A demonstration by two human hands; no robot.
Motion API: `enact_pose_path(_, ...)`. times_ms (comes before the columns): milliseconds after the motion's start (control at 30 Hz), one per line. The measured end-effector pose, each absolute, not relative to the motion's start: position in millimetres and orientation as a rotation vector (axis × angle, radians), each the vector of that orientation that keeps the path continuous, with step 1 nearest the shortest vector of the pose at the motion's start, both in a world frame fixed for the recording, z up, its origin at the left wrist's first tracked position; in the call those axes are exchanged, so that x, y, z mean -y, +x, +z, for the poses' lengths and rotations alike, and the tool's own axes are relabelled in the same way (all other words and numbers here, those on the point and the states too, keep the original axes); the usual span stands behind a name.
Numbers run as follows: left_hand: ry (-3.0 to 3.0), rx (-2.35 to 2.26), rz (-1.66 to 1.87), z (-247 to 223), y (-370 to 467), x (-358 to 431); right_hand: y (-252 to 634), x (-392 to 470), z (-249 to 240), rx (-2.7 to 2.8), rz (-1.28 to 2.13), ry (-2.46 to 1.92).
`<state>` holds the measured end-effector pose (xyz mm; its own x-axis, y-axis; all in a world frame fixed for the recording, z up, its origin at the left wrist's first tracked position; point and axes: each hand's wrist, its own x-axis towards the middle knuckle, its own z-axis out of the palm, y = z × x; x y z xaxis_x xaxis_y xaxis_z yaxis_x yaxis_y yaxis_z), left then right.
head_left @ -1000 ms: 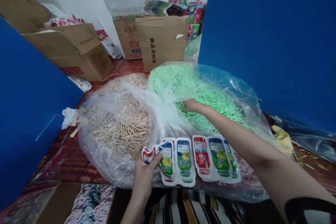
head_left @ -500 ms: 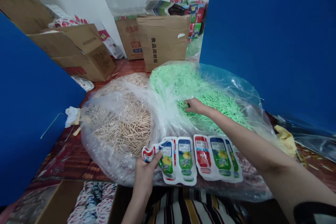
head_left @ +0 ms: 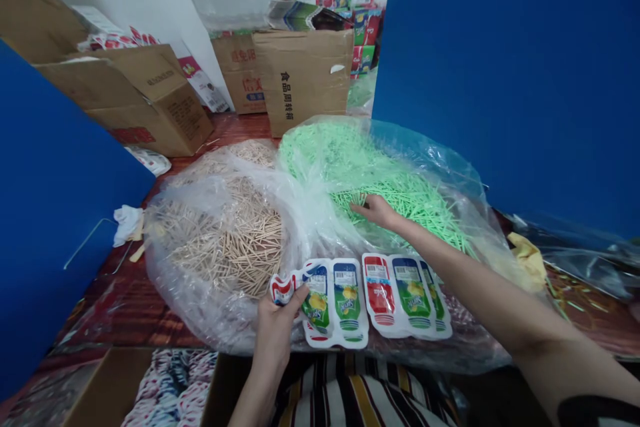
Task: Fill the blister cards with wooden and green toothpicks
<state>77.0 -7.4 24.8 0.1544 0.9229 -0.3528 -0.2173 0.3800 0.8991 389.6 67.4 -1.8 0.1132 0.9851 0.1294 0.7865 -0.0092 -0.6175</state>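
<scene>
My left hand (head_left: 277, 323) is closed, thumb on top, on a bottle-shaped candy packet (head_left: 316, 303) with Sprite-style print. Its left end curls up between my fingers and shows red and white. Beside it lies another green and blue packet (head_left: 348, 300), and further right a spread of Cola (head_left: 379, 290) and Sprite-style packets (head_left: 414, 293). My right hand (head_left: 376, 208) reaches into the open bag of thin green sticks (head_left: 405, 197), its thumb and fingers pinched on a few sticks at the fingertips. How many they hold is hidden.
A clear plastic bag of beige sticks (head_left: 250, 243) lies left of the green ones. An open carton (head_left: 87, 390) with striped red, white and blue packets stands low at left. Cardboard boxes (head_left: 305, 80) stand behind; blue panels (head_left: 510, 80) flank both sides.
My right hand has closed its fingers on green sticks and shifted slightly down in the pile. My left hand keeps its hold on the packet. The whole view has shifted slightly.
</scene>
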Motion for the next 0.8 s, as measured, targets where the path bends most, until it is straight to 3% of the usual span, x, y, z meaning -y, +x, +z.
enact_pose_path(500, 0.805, -1.075, 0.937, 23.4, 79.2, 10.1, 376.0, -55.7, 9.7, 1.195, 0.577, -1.686)
enact_pose_path(800, 0.788, -1.115, 0.943, 34.0, 84.5, 13.0, 367.4, -48.3, 2.4, 1.235, 0.629, -1.642)
